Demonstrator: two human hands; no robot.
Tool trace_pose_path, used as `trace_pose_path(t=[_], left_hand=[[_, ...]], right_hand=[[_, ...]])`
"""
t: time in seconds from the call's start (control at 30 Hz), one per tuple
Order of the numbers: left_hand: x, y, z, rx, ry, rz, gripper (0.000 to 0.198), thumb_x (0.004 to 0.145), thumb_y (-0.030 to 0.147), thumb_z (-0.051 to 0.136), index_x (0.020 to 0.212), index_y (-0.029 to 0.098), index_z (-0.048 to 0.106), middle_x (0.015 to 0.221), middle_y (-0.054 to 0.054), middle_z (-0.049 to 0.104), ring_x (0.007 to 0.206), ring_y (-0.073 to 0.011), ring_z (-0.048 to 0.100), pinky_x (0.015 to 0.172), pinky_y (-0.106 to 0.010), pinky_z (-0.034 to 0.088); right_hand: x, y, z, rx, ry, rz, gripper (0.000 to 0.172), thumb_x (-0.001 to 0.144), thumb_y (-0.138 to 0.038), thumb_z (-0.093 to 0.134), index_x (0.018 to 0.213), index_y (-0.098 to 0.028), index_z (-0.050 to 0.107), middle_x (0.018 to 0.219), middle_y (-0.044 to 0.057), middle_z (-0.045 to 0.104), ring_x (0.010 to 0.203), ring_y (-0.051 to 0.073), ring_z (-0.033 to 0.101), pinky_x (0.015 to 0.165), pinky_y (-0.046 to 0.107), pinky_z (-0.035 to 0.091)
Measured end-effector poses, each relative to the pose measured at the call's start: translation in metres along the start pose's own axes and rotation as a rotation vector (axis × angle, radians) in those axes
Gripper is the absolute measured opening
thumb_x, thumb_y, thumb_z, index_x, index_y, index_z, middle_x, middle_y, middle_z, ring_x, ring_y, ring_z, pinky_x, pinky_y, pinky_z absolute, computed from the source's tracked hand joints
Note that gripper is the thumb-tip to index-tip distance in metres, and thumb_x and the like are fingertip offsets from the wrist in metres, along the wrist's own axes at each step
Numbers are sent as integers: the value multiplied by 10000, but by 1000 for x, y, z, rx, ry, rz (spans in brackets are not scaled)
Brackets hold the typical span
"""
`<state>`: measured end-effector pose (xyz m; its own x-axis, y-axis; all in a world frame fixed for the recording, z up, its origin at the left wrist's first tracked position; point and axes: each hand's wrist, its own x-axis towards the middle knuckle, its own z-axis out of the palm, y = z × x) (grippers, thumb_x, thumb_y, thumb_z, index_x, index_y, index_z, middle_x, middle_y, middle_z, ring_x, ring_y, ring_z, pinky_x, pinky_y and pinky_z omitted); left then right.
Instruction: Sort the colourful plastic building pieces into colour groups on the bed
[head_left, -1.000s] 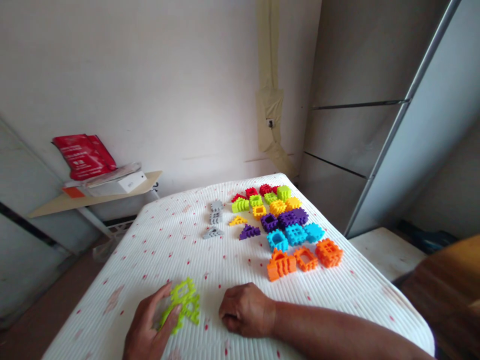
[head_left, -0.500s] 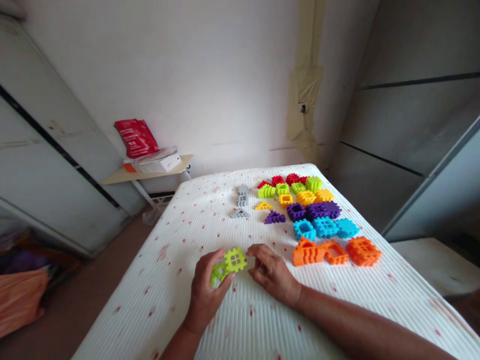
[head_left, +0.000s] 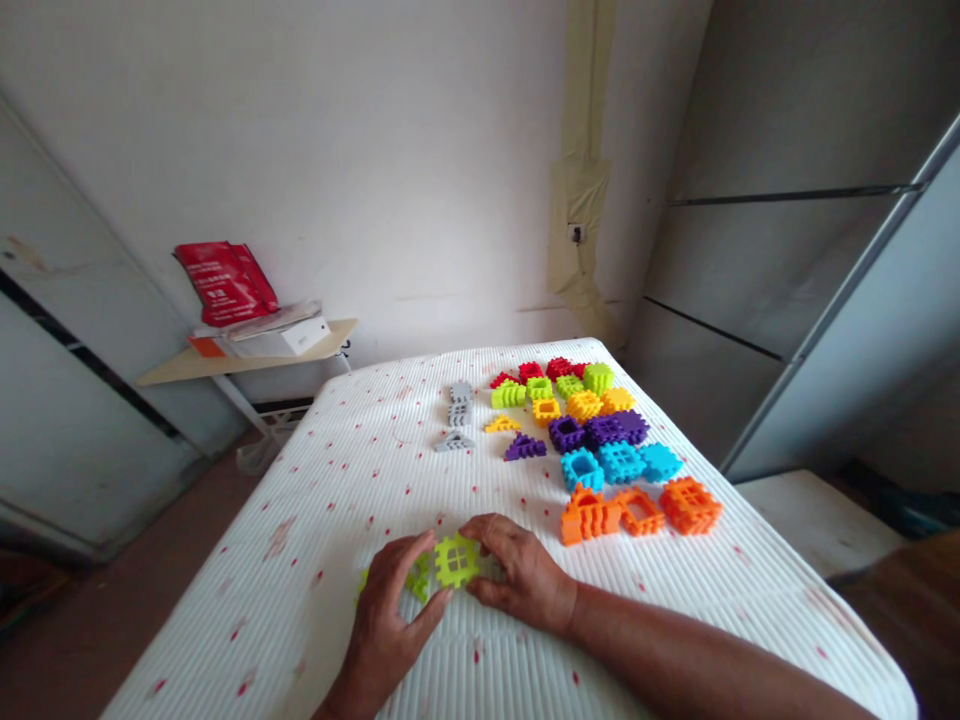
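Observation:
A square light green window block is between my hands, its face with four small openings turned up toward me. My right hand pinches it along its right edge, fingers above and thumb below. My left hand is curled around other light green interlocking pieces, its thumb and index fingertip close to the window block's left edge. A bit of light green shows past the back of my left hand. My palm hides most of these pieces, and I cannot tell whether they are joined to the window block.
Orange blocks, blue blocks, purple blocks, yellow blocks, green blocks and red blocks form rows on the white quilted bed. Grey blocks lie left of them. A side table holds red packets.
The view has turned to the right. My right hand has closed on the window block's right edge, where it was apart from it before. The green pieces are lower, spread wider behind my left hand.

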<state>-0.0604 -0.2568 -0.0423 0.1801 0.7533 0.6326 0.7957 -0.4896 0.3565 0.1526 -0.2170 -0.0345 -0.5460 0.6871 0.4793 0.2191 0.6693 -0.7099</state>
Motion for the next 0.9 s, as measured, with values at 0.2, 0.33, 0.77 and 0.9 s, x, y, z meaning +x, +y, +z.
trace_pose_path(t=[0.2,0.33,0.77,0.9], left_hand=[[4,4,-1,26,-15,74,448,751,294,590,1185,236,495,1030,-79,636,941,-219,614,788,-346,537],[5,5,-1,36,-14,92,450,745,291,591,1182,237,501,1021,-80,639,927,-221,618,774,-344,541],[6,4,0,59,2,112,431,737,286,601,1156,229,519,1003,-68,644,916,-208,616,771,-324,540],[6,3,2,61,0,108,435,732,287,606,1154,231,520,1002,-71,643,910,-212,617,769,-325,538]], right_hand=[[-1,-4,-3,30,-2,22,566,650,-137,574,1199,-202,451,1142,90,525,1036,205,518,812,320,472],[-2,-2,-1,41,-23,34,592,628,-115,550,1200,-221,438,1151,78,512,991,192,523,765,297,476],[-1,0,-2,39,-31,3,577,627,-116,559,1187,-218,466,1142,71,510,1029,193,506,776,287,474],[-1,0,-2,41,-30,6,583,629,-120,565,1195,-214,466,1153,76,508,1014,191,513,776,290,480]])
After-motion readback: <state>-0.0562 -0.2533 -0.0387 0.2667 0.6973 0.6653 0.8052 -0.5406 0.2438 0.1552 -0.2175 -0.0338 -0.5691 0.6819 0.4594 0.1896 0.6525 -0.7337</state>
